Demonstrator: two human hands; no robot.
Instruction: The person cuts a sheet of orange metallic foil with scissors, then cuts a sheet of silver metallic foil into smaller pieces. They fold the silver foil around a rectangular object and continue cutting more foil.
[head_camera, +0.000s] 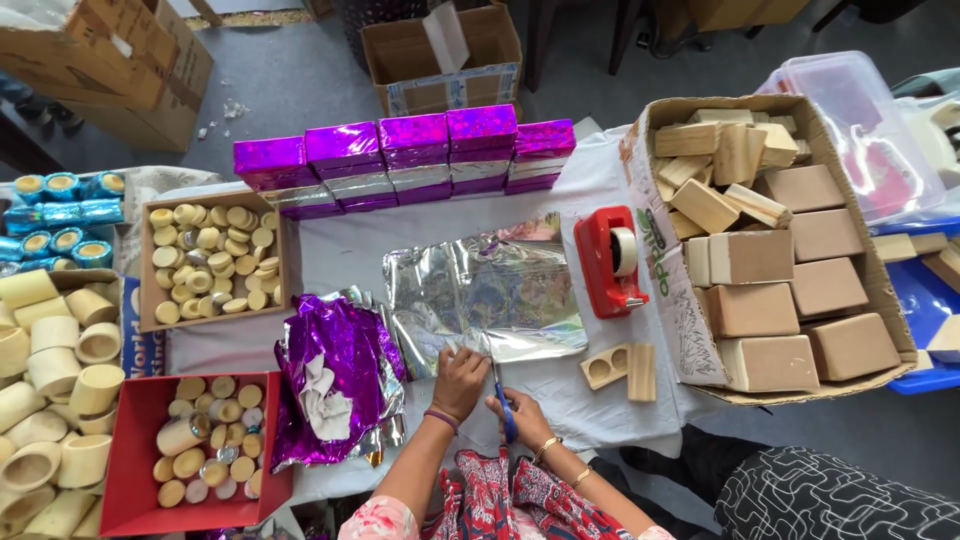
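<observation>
Left hand (459, 379): pressed flat, fingers spread, on the foil (487, 293).
Right hand (522, 413): closed on blue scissors (504, 404), cutting the foil's near edge.
Foil: mid-table (340, 250), near front edge.
Tape dispenser (610, 262): right of foil.

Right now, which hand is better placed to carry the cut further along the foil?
Probably the right hand: it holds the scissors at the foil edge. The left hand presses the sheet flat.

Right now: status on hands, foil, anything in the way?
Left hand pressing silver foil sheet flat. Right hand on blue-handled scissors at foil's near edge. Purple foil heaped left, red tape dispenser right; neither blocks.
</observation>
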